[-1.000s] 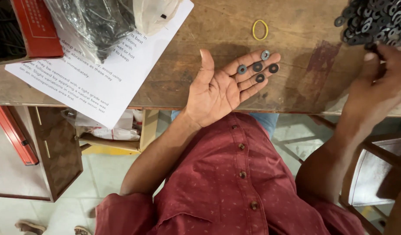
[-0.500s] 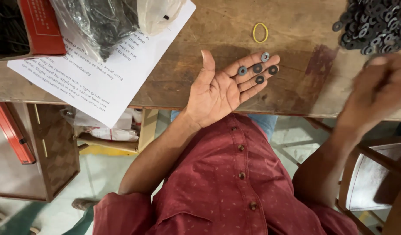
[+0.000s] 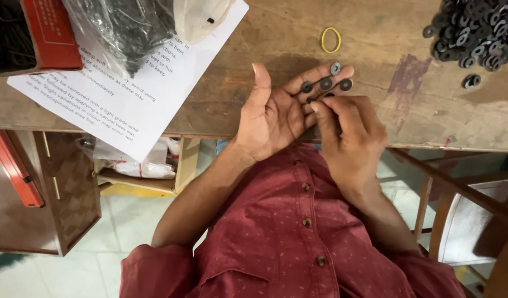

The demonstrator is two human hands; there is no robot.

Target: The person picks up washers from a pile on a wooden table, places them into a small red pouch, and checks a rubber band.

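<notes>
My left hand lies palm up at the edge of the wooden table, fingers spread. Several small dark washers rest on its fingertips. My right hand sits over the left fingers, its fingertips pinched on a washer at the left hand's lower fingers. A pile of dark washers lies at the table's far right, with a stray pair just below it. A yellow rubber band lies on the wood above my hands.
A printed white sheet hangs over the table edge at left. On it lie a clear plastic bag of dark parts and a white bag. A red box sits far left. A wooden chair stands lower right.
My right hand has come from the washer pile at the far right down to my left hand's fingers. The left hand has stayed palm up with its washers.
</notes>
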